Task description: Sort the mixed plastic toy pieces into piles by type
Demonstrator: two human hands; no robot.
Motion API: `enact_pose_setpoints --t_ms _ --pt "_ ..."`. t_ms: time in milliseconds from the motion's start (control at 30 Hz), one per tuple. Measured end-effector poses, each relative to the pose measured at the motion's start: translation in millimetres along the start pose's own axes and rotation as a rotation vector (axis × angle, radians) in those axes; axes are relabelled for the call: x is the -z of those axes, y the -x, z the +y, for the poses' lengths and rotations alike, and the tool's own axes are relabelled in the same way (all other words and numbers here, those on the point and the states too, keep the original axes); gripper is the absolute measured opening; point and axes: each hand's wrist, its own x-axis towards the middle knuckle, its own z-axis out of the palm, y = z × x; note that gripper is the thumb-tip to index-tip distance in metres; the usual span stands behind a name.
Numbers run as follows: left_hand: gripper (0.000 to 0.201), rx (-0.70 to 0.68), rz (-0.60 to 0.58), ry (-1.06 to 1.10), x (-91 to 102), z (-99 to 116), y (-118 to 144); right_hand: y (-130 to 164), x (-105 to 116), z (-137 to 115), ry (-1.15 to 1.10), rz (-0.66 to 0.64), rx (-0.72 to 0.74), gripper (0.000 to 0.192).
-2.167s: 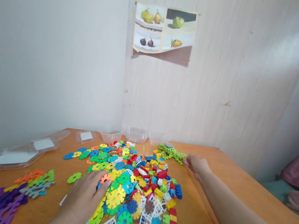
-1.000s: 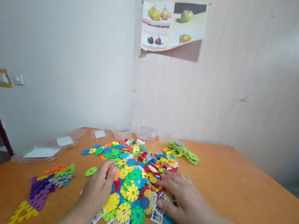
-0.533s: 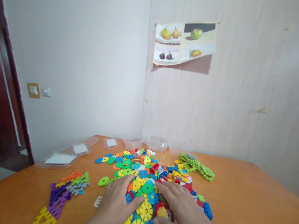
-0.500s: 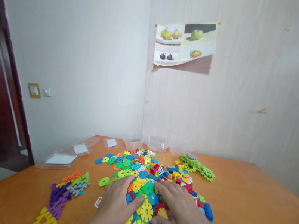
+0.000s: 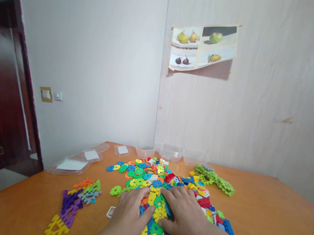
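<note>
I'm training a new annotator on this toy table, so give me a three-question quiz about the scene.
1. True or false: both hands rest palm down on the pile of toy pieces.
2. Which lies left of the left hand? A) green cluster B) purple and yellow flat pieces C) fruit poster
3. Fill in: the green cluster lies beyond the ___ hand.

Key: 1 true, the right hand too; 2 B, purple and yellow flat pieces; 3 right.
</note>
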Motion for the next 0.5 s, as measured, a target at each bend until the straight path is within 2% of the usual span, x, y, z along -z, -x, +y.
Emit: enact_pose_setpoints --t_ms 133,367,500 --pt "0.039 -0.009 -0.016 0.023 1.4 3 0 2 1 -1 0.042 -0.001 0.006 0.07" --pt "0.035 0.0 0.014 0.034 1.2 3 -2 -7 5 6 0.069 0.061 -0.112 0.025" --pt "0.03 0.001 0.021 0.026 1.6 2 -3 -10 5 23 0.036 0.098 -0.257 0.027"
